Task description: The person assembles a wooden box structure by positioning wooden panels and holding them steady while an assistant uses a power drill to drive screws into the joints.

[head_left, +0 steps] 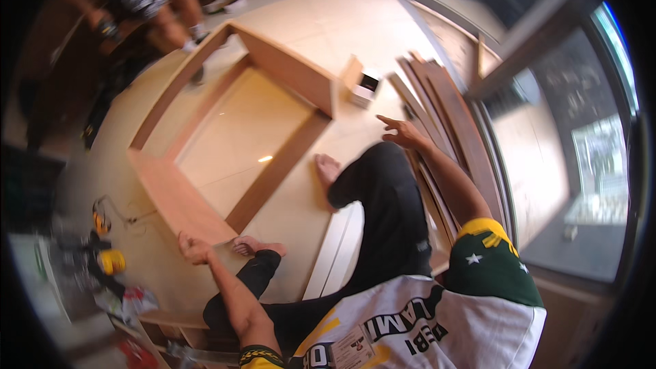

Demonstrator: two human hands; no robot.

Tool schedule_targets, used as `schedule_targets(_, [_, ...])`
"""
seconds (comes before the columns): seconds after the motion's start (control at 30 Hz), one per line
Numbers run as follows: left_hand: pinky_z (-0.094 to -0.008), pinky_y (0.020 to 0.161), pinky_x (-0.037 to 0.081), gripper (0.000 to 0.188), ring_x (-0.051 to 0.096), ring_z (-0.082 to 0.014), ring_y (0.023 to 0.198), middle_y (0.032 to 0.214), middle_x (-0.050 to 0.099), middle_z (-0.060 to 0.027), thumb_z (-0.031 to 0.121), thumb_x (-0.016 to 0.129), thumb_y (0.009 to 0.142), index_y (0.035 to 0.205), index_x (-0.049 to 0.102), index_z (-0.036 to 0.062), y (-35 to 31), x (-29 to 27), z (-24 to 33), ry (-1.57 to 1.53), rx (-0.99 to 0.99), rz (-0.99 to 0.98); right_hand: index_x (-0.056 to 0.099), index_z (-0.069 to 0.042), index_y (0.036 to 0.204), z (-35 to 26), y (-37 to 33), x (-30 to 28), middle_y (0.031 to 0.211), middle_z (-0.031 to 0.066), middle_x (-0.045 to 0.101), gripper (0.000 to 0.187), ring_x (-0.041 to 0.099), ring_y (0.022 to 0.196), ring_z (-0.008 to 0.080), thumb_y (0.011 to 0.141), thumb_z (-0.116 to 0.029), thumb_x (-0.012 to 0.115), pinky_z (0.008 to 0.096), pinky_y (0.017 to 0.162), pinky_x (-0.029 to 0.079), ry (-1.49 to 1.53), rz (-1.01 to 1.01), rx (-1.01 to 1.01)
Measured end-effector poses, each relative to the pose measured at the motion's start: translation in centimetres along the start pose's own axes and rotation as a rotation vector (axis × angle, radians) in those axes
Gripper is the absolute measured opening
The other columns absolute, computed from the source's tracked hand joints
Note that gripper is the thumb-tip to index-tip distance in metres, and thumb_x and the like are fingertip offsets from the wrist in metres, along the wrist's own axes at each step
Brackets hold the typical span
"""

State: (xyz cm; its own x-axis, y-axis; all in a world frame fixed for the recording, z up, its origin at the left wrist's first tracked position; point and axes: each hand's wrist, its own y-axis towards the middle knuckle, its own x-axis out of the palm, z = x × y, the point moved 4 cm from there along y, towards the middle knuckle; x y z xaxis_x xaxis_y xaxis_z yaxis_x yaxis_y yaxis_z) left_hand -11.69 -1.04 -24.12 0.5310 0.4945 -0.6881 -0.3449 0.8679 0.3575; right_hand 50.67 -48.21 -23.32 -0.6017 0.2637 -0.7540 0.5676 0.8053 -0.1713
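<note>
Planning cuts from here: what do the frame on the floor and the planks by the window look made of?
Frame: seemingly laminated board, smooth pale-brown faces with no visible grain. Planks: darker reddish-brown strips, probably the same kind of board; too blurred to be sure.

Small open cardboard box (361, 82), tan outside with a white inner wall and a dark opening, standing on the pale tiled floor (328, 20) just beyond the far right corner of the wooden frame (287, 68), near the stack of brown boards (444, 109). Crumpled red-and-white packet (137, 297) lying well to the near left of the same frame, just below a yellow-and-black tool (109, 261). Rectangular white tag with dark print (352, 348) clipped on the shirt at the lower edge.
</note>
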Motion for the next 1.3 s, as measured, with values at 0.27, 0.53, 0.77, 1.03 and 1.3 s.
schedule_targets(0.27, [-0.0502,0.088,0.059,0.043,0.075,-0.0347,0.098,0.108,0.08,-0.0066,0.008,0.056,0.093,0.123,0.079,0.0292,8.8,0.7,0.7,0.347,-0.045,-0.217,0.06,-0.009,0.145,20.2,-33.0,2.2,0.121,0.0211,0.074,0.074,0.071,0.114,0.0382,0.082,-0.044,0.079,0.0463,0.099,0.056,-0.152,0.1,0.998])
schedule_targets(0.53, [-0.0356,0.055,0.042,0.052,0.045,-0.0122,0.054,0.095,0.067,0.0061,0.01,0.045,0.102,0.151,0.057,0.0247,17.7,-4.0,8.4,0.307,-0.181,-0.912,0.012,-0.012,0.169,20.7,-40.2,8.4,0.173,0.0168,0.024,0.14,0.026,0.158,0.0404,0.064,-0.056,0.094,0.0581,0.124,0.035,0.026,-0.077,1.188])
schedule_targets(0.77, [-0.0458,0.073,0.057,0.046,0.059,-0.0155,0.068,0.093,0.07,-0.0016,0.013,0.049,0.101,0.146,0.058,0.0218,19.1,-7.7,10.4,0.173,-0.141,-0.82,0.017,-0.023,0.169,25.1,-32.9,9.2,0.167,0.0128,0.039,0.142,0.033,0.155,0.0399,0.054,-0.033,0.1,0.068,0.122,0.03,0.086,0.159,1.022])
schedule_targets(1.03, [-0.0427,0.078,0.064,0.058,0.07,-0.0267,0.102,0.122,0.071,-0.016,0.009,0.084,0.085,0.14,0.066,0.0083,10.8,-9.9,12.6,-0.03,0.011,-0.711,0.042,-0.026,0.151,22.5,-34.7,5.9,0.133,0.0182,0.062,0.112,0.058,0.126,0.044,0.053,-0.028,0.093,0.0633,0.1,0.047,-0.177,0.248,0.849])
schedule_targets(1.3, [-0.0404,0.105,0.055,0.074,0.064,-0.0337,0.129,0.15,0.055,-0.022,0.004,0.077,0.088,0.155,0.046,0.0052,2.7,-12.6,20.7,-0.15,0.394,-0.81,0.054,0.001,0.132,14.8,-31.5,-0.8,0.092,0.0072,0.065,0.064,0.063,0.081,0.02,0.074,-0.021,0.067,0.0332,0.073,0.05,0.809,0.403,0.45])
